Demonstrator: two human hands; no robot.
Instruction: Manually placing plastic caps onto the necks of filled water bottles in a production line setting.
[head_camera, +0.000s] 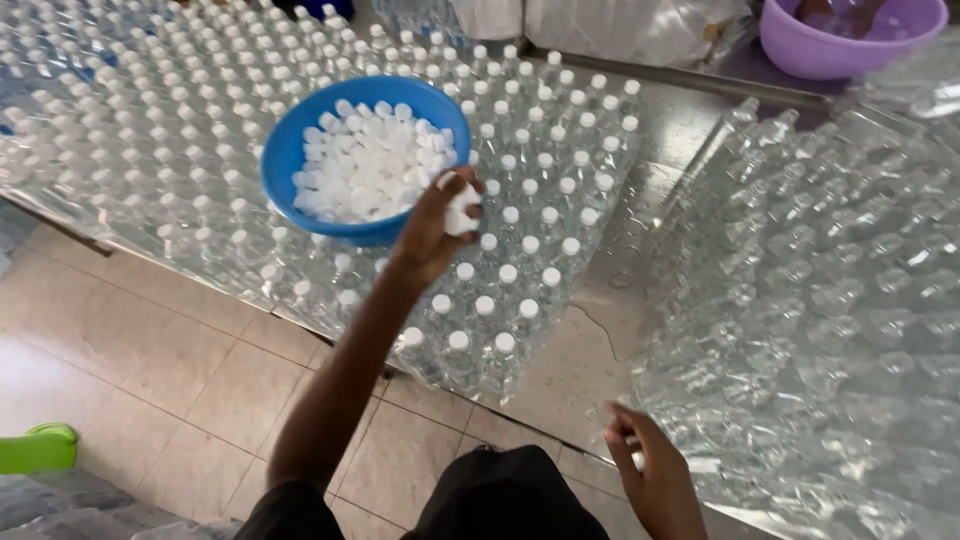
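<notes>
Standing on a wet steel surface (660, 140): rows of clear bottles (180, 130), already capped white as far as showing; lying heaped at right, uncapped bottles (810, 300) waiting. Gripping a clutch of white caps (460, 208) in closed left hand (432, 225) fingers, just beside the blue bowl (285, 150). Curling right hand (650, 470) at the heap's edge, grip impossible to tell.

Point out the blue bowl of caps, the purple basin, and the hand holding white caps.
blue bowl (283, 150), head view, on its left rim.
purple basin (815, 55), head view, on its front wall.
left hand (432, 228), head view, on the back of the hand, which grips white caps (461, 212).
</notes>
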